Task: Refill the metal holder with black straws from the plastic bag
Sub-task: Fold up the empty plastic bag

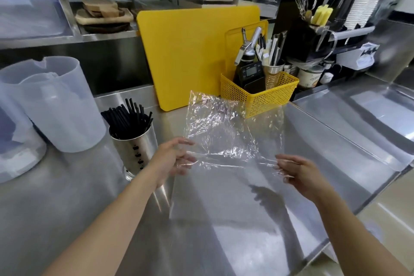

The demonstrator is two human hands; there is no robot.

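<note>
Yellow basket behind plastic bag

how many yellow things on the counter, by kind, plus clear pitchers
yellow cutting boards: 2, a large one and a smaller one leaning in front of it
yellow baskets: 1
clear pitchers: 1
total: 4

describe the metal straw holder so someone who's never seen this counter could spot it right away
Start at the steel counter and look to its left side, just in front of the big translucent plastic jug. There stands the metal holder, a shiny upright cylinder beside the left hand. It is the only container bristling with black straws, and dark cut-outs run down its side.
</note>
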